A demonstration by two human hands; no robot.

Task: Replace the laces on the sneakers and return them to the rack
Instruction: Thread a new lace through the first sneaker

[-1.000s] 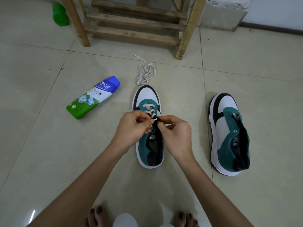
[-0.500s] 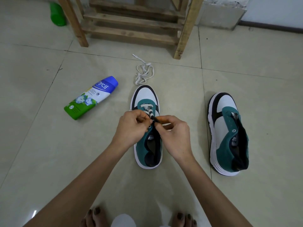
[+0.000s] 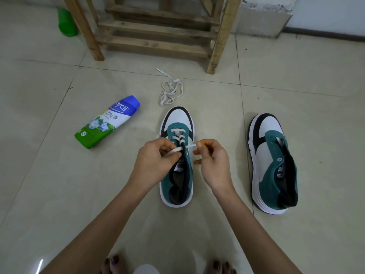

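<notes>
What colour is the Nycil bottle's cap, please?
The cap is blue; the head view shows it.

Floor: large glossy beige tiles [image 3: 59, 194], thin grout lines, soft glare near the bottom edge. Wooden rack [image 3: 158, 30] stands at far side. Pale wall [image 3: 325, 12] behind it, dark skirting [image 3: 325, 35].

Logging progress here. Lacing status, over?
Left hand and right hand each pinch a white lace end. Centre sneaker partly laced; other sneaker unlaced. Loose lace on floor beyond toe, not in the way.
</notes>
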